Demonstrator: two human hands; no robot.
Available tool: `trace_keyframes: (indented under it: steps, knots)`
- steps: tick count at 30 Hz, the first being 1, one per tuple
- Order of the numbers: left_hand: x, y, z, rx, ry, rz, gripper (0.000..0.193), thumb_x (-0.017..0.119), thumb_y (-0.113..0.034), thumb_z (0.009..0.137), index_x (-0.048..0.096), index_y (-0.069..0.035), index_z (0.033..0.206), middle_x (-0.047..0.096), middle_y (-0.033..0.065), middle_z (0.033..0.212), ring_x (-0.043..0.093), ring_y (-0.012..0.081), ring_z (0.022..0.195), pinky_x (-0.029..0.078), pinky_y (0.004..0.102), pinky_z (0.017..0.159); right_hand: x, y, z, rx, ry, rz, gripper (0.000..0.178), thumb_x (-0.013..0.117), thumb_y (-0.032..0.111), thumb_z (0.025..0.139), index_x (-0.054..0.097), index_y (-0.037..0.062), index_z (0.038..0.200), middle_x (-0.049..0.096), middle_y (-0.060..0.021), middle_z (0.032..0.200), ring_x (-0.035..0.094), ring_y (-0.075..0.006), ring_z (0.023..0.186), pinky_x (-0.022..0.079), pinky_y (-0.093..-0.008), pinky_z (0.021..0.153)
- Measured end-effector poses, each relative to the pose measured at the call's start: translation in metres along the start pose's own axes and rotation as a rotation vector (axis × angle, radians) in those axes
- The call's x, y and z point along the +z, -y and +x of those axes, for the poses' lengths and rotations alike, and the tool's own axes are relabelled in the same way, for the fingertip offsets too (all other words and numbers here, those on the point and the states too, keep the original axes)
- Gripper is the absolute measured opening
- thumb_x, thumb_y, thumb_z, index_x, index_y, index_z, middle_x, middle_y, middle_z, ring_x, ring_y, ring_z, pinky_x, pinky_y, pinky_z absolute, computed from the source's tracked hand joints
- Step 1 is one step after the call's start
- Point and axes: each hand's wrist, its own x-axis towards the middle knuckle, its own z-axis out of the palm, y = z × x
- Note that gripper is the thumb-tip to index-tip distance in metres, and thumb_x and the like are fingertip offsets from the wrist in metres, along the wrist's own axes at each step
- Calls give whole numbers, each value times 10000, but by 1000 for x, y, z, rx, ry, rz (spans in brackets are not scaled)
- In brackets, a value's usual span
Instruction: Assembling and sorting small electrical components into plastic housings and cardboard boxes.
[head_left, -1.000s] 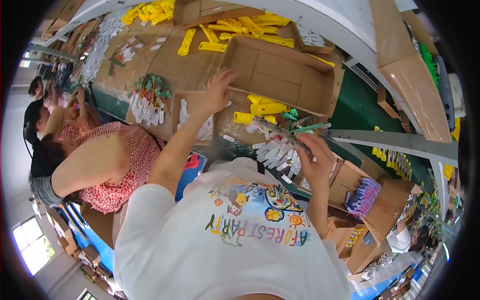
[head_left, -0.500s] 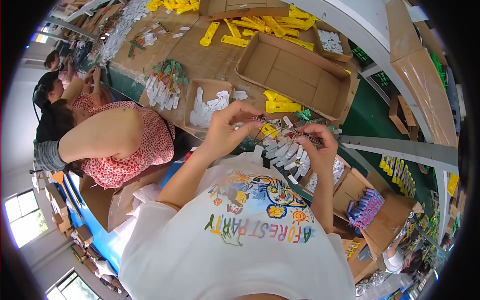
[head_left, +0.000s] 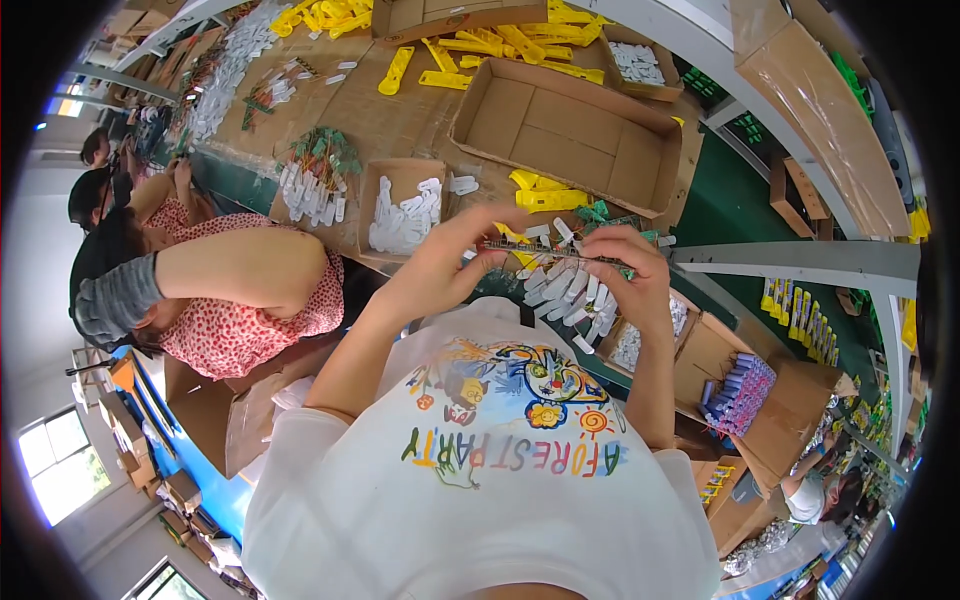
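A narrow strip of small circuit boards [head_left: 545,248] stretches between my two hands. My left hand [head_left: 450,255] has its left end between thumb and fingers, with the index finger raised over it. The fingers and thumb of my right hand [head_left: 635,272] are closed round the other end. Under and behind the strip lies a bunch of white plastic pieces [head_left: 570,295], some on thin wires. Green circuit boards [head_left: 595,212] show just past my right fingers. Yellow plastic housings [head_left: 552,200] lie beyond the strip.
An open carton of white pieces [head_left: 405,215] stands left of my left hand. Nearby lies a wired bunch of boards [head_left: 320,175]. A shallow cardboard tray [head_left: 570,130] is ahead. At right are a metal post [head_left: 800,262] and a box of purple cylinders [head_left: 738,395]. A co-worker [head_left: 240,290] sits close at left.
The strip has turned more level, and my left index finger has lifted off it. My right fingers have drawn closer together over its end. The whole view has shifted slightly.
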Motion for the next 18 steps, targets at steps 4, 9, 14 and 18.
trace_keyframes:
  steps: [4,9,14,18]
  knots:
    - [-2,3,1,42,157,25,209,486,115,780,570,14,943,573,139,1024,570,277,968,455,321,810,6,10,-2,101,-176,-10,359,751,12,644,623,19,980,608,-68,948,581,-138,837,473,-246,739]
    - [6,-10,-8,-48,116,-71,247,521,78,782,564,-7,1010,573,133,999,568,261,899,457,312,768,11,2,-23,200,-249,105,420,799,8,591,571,32,943,587,-46,907,575,-128,827,474,-246,738]
    - [22,-10,-5,-34,170,59,283,595,-1,791,549,-34,1068,568,114,947,553,230,794,448,279,672,17,8,-30,202,-251,194,365,787,-17,607,517,47,844,575,-57,890,570,-129,850,474,-245,746]
    - [26,1,7,13,139,81,257,613,-16,793,555,-35,1043,559,115,918,544,212,726,436,279,592,4,-7,-27,189,-253,378,297,730,-41,668,565,26,905,586,-66,916,577,-138,875,473,-251,771]
